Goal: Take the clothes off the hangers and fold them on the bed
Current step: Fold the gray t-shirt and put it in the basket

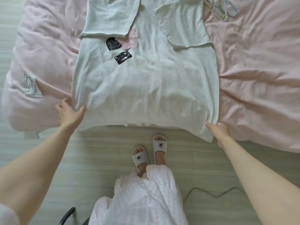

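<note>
A pale grey-green T-shirt [146,75] with black and pink patches lies spread flat on the pink bed [259,70], both sleeves folded inward over its chest. My left hand [69,111] pinches the shirt's lower left hem corner, thumb on top of the cloth. At the lower right hem corner, my right hand [217,130] grips the fabric at the bed's edge. A bunch of empty hangers [222,8] lies at the top right of the bed.
The bed's front edge runs across the middle of the view, with tiled floor [97,151] below it. My feet in white slippers [149,151] stand close to the bed. A dark cable [211,194] trails on the floor at the right.
</note>
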Action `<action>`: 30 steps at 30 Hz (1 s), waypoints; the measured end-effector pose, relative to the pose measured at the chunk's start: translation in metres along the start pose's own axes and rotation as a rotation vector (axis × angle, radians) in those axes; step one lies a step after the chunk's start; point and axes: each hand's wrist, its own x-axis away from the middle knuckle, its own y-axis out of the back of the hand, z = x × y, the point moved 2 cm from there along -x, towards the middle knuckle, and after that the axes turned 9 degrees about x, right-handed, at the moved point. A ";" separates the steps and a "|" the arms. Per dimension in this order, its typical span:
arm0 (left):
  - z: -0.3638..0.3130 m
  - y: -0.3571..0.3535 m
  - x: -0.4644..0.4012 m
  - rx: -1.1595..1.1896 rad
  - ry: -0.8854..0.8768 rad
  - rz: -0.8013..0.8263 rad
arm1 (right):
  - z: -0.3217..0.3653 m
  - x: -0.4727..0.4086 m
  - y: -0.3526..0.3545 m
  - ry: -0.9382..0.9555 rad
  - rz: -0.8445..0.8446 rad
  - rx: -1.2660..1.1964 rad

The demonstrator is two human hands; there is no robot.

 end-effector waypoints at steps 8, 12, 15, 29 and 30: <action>0.023 -0.010 -0.004 0.314 0.145 0.054 | -0.030 0.003 -0.036 -0.072 0.031 -0.204; 0.045 -0.018 0.017 0.354 0.197 0.065 | -0.045 0.003 -0.045 -0.154 0.001 -0.324; 0.061 -0.022 0.040 0.367 0.298 0.076 | -0.059 0.006 -0.045 -0.240 -0.007 -0.358; 0.073 0.022 0.106 1.095 0.551 -0.169 | -0.055 0.057 0.006 -0.290 0.017 -0.762; 0.067 0.027 0.108 1.082 0.538 -0.195 | -0.051 0.061 0.011 -0.274 -0.006 -0.767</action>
